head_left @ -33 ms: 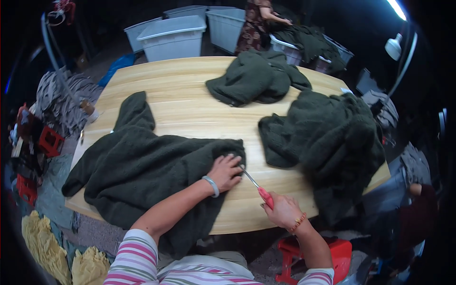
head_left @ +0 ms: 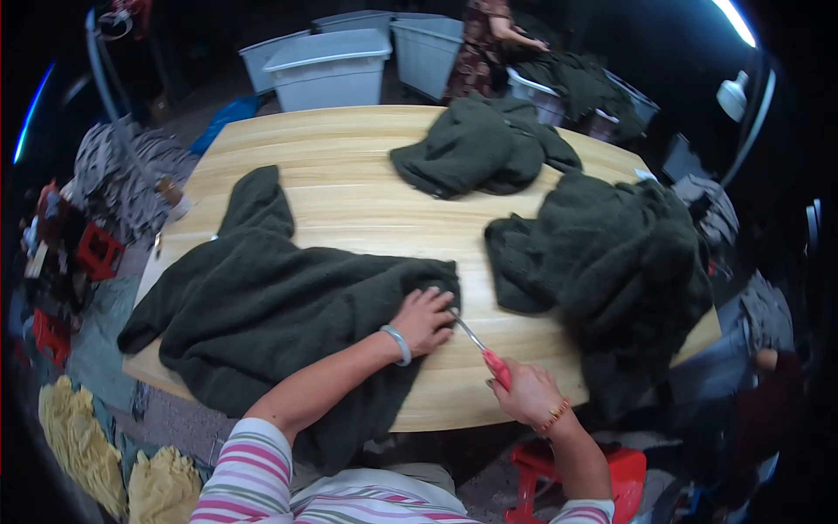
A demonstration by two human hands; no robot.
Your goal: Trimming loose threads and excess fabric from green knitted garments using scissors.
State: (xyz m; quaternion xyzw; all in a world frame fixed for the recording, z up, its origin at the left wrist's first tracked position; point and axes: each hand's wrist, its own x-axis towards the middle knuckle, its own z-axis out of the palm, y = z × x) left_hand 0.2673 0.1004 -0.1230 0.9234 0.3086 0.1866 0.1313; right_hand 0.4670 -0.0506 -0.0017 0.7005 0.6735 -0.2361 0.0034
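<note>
A dark green knit sweater (head_left: pixel 288 306) lies spread over the left half of the table, its lower part hanging over the near edge. My left hand (head_left: pixel 424 321), open with the fingers spread, presses flat on the garment's right end. In my closed right hand (head_left: pixel 529 395) is a tool with a red handle (head_left: pixel 497 370) and a slim metal shaft (head_left: pixel 471 334). Its tip meets the garment's edge beside my left fingertips; its exact shape is too small to tell.
The pale wooden table (head_left: pixel 340 188) also bears a dark green garment heap (head_left: pixel 620 253) at the right and another dark green garment (head_left: pixel 480 144) at the far side. Grey bins (head_left: pixel 327 74) stand beyond. A person (head_left: pixel 480 39) works there. A red stool (head_left: pixel 624 480) stands near me.
The whole view has shifted slightly, so the scene sits a little further right. My hands keep their places on the garment and the red-handled tool.
</note>
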